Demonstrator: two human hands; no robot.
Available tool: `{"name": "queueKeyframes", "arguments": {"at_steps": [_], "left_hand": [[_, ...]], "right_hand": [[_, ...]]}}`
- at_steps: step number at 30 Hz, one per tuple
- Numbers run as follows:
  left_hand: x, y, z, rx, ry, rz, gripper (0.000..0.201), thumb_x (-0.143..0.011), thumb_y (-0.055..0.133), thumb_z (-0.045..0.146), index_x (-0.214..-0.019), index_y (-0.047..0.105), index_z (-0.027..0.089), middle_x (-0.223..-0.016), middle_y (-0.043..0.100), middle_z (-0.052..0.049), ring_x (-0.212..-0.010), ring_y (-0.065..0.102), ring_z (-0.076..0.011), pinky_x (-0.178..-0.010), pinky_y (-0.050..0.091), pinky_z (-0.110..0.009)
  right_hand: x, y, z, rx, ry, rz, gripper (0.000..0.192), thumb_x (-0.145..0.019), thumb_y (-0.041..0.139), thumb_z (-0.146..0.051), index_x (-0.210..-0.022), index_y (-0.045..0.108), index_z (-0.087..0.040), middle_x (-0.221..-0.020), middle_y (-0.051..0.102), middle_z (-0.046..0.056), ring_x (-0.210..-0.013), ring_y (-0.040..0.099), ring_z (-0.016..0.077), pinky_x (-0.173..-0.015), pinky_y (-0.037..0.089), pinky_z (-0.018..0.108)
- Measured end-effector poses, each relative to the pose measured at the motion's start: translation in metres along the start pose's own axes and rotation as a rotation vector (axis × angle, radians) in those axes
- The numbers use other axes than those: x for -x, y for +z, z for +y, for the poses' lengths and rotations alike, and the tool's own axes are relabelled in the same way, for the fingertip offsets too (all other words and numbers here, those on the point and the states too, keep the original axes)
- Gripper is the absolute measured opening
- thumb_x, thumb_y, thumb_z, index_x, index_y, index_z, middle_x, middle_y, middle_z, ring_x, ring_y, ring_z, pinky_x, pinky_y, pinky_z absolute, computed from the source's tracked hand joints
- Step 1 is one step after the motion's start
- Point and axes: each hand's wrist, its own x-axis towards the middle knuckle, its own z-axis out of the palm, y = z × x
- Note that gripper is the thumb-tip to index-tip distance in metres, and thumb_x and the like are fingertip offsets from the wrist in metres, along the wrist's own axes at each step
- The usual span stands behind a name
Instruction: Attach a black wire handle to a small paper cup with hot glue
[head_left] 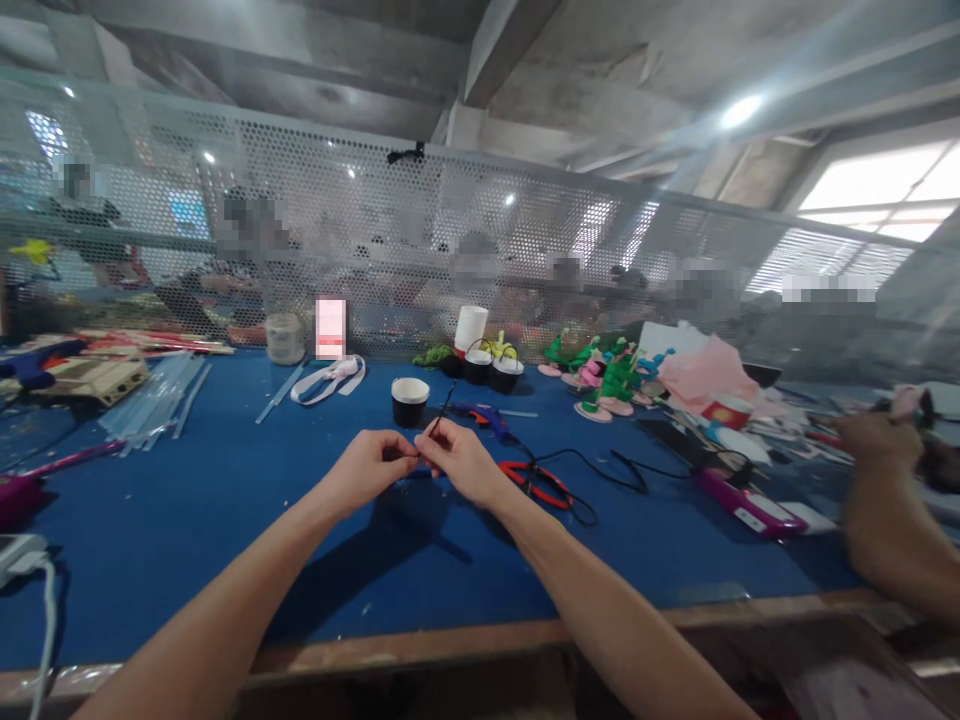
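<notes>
Above the blue felt-covered worktable (225, 520), the left hand (371, 465) and right hand (461, 462) meet fingertip to fingertip, both pinched on a thin dark wire stem (442, 410) that, being so slight, could easily slip or kink under pressure.

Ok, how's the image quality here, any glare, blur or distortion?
Head view: ceiling lamp flares into hazy streaks, window is blown out, wide lens bows the mesh screen; both hands, left hand and right hand, are sharp, casting soft shadows on the blue table.
</notes>
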Motion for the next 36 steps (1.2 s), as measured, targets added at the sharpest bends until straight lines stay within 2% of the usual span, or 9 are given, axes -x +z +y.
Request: {"name": "queueKeyframes", "arguments": {"at_steps": [4,8,13,17,20,26,30,36], "left_hand": [[-0.0001,-0.0039,-0.001,-0.13,0.064,-0.015,0.015,-0.062,0.047,0.025,-0.065,0.056,0.013,-0.051,0.047,0.004,-0.045,0.034,-0.0067,-0.043,0.024,-0.019],[-0.0004,-0.0055,-0.001,-0.339,0.151,0.039,0.014,-0.064,0.046,0.024,-0.061,0.055,0.014,-0.05,0.049,0.003,-0.047,0.039,-0.0087,-0.045,0.028,-0.02],[0.0019,-0.0018,0.0025,-0.463,0.166,0.101,0.012,-0.065,0.045,0.021,-0.06,0.054,0.015,-0.052,0.052,0.001,-0.049,0.042,-0.0103,-0.047,0.03,-0.021],[0.0016,0.0009,0.002,-0.456,0.176,0.144,0.012,-0.064,0.045,0.02,-0.058,0.054,0.015,-0.052,0.051,0.001,-0.049,0.041,-0.01,-0.046,0.029,-0.02],[0.0002,0.0006,-0.0001,-0.378,0.165,0.124,0.013,-0.064,0.046,0.022,-0.055,0.052,0.015,-0.048,0.048,0.002,-0.046,0.038,-0.0088,-0.044,0.027,-0.02],[-0.0004,-0.0007,-0.0013,-0.169,0.074,0.019,0.017,-0.063,0.048,0.029,-0.054,0.049,0.014,-0.043,0.038,0.006,-0.041,0.029,-0.0058,-0.039,0.021,-0.018],[-0.0013,0.0002,-0.0018,-0.177,0.091,0.051,0.015,-0.063,0.049,0.028,-0.056,0.051,0.014,-0.043,0.04,0.006,-0.041,0.03,-0.0058,-0.038,0.022,-0.017],[-0.0025,0.0015,-0.0026,-0.301,0.166,0.1,0.01,-0.063,0.048,0.021,-0.056,0.052,0.015,-0.049,0.047,0.003,-0.046,0.038,-0.008,-0.042,0.028,-0.018]], "right_hand": [[-0.0008,0.0005,0.0037,0.046,-0.005,0.006,0.019,-0.073,0.046,-0.035,-0.069,0.044,-0.017,-0.054,0.044,-0.006,-0.043,0.042,0.0063,-0.043,0.037,0.02],[-0.0012,0.0009,0.0055,0.145,-0.019,0.032,0.019,-0.075,0.044,-0.035,-0.068,0.044,-0.017,-0.053,0.044,-0.005,-0.043,0.043,0.0073,-0.044,0.037,0.021],[-0.0004,0.0023,0.004,0.266,-0.043,0.102,0.019,-0.075,0.045,-0.034,-0.065,0.046,-0.017,-0.05,0.045,-0.004,-0.047,0.044,0.0093,-0.046,0.036,0.021],[0.0,0.0044,0.0036,0.298,-0.06,0.143,0.02,-0.074,0.047,-0.034,-0.062,0.047,-0.018,-0.051,0.045,-0.003,-0.051,0.044,0.0105,-0.049,0.036,0.022],[-0.0001,0.0047,0.0038,0.282,-0.067,0.141,0.021,-0.073,0.047,-0.035,-0.062,0.047,-0.017,-0.053,0.046,-0.003,-0.052,0.044,0.0101,-0.049,0.036,0.022],[-0.0003,0.0,0.0018,0.06,-0.029,-0.047,0.018,-0.073,0.048,-0.035,-0.071,0.047,-0.017,-0.06,0.049,-0.003,-0.047,0.044,0.0077,-0.044,0.039,0.02],[-0.0008,-0.001,0.003,0.17,-0.038,0.013,0.018,-0.074,0.046,-0.034,-0.068,0.047,-0.017,-0.056,0.049,-0.004,-0.046,0.044,0.0081,-0.044,0.037,0.021],[-0.0012,0.0019,0.0044,0.295,-0.071,0.094,0.02,-0.074,0.046,-0.034,-0.064,0.047,-0.018,-0.05,0.046,-0.004,-0.049,0.044,0.0097,-0.046,0.035,0.021]]}}
